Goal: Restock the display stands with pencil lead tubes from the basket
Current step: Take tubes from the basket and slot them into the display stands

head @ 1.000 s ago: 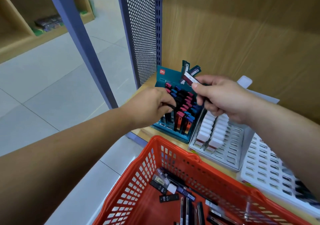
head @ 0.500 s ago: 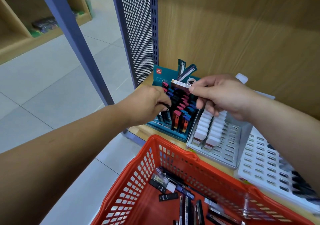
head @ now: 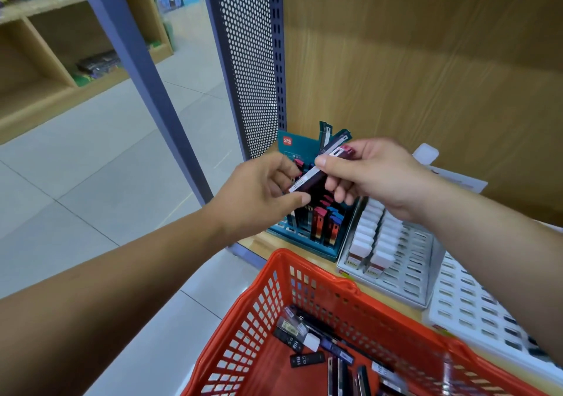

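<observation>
Right grip (head: 374, 179) clasps a fan of pencil lead tubes (head: 333, 152) above the teal display stand (head: 286, 146). Left grip (head: 262, 194) pinches the lower end of the front tube (head: 305, 180). We judge the step a hand-over: we would draw that one tube free along its length, then seat it upright in a vacant slot. Half a second earlier, the left grip was down among the stand's slots. Loose tubes (head: 306, 359) lie in the red basket (head: 320, 270).

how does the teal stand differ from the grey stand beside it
The teal stand holds dark tubes with red and blue caps; the grey stand holds white-capped ones. The teal stand looks fuller; the grey stand's right half is empty slots. Both are slotted racks.
</observation>
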Action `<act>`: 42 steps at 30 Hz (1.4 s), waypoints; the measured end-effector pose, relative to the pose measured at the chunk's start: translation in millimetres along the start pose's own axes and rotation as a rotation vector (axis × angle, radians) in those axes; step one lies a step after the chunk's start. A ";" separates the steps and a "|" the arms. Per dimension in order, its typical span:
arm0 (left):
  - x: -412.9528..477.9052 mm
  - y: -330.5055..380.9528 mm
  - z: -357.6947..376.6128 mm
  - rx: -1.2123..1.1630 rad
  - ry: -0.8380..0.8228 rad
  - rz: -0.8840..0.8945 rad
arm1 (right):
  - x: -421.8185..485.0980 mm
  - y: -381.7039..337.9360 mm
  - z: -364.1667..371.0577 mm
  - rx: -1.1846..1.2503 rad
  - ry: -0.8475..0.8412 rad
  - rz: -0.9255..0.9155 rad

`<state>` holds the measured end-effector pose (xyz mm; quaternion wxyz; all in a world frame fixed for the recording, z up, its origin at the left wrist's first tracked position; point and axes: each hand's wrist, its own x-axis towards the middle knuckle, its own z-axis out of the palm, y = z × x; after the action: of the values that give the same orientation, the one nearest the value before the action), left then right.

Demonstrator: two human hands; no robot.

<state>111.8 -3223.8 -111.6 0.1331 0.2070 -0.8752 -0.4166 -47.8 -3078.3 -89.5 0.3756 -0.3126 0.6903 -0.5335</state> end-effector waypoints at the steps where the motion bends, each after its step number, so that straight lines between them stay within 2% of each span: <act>1: -3.5 0.6 -2.5 -0.008 -0.008 0.003 | 0.5 -2.9 5.3 0.023 -0.013 -0.001; 4: -10.2 1.0 -15.1 0.040 0.022 0.034 | 3.0 -15.5 21.0 0.088 -0.006 -0.014; 8: -16.7 -6.8 -29.4 0.060 -0.008 -0.045 | 9.1 -28.7 31.4 0.128 0.034 -0.102; 11: -15.4 -19.8 -28.0 0.092 -0.027 -0.051 | 14.3 -29.2 38.5 -0.074 0.086 -0.170; 14: -5.4 -43.0 -22.0 0.217 0.008 -0.138 | 24.1 -23.0 40.7 -0.318 0.233 -0.241; 17: 3.2 -61.8 -11.8 0.314 0.015 -0.218 | 34.5 -18.4 37.5 -0.465 0.303 -0.194; 23: 17.4 -77.9 13.6 0.242 -0.024 -0.241 | 51.6 -1.5 31.7 -0.533 0.239 -0.049; 28: 24.0 -87.0 20.5 0.162 -0.031 -0.260 | 58.6 1.6 41.7 -0.762 0.186 -0.107; 37: 24.9 -93.8 23.8 0.117 -0.034 -0.256 | 60.9 11.0 50.4 -0.768 0.196 -0.026; 42: 20.7 -93.4 25.8 0.134 -0.046 -0.243 | 60.6 10.1 54.2 -0.844 0.194 -0.050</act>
<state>106.7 -3269.2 -199.6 0.0478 0.3102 -0.8723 -0.3750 -33.7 -3153.6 -118.5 0.1352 -0.4040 0.8723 -0.2402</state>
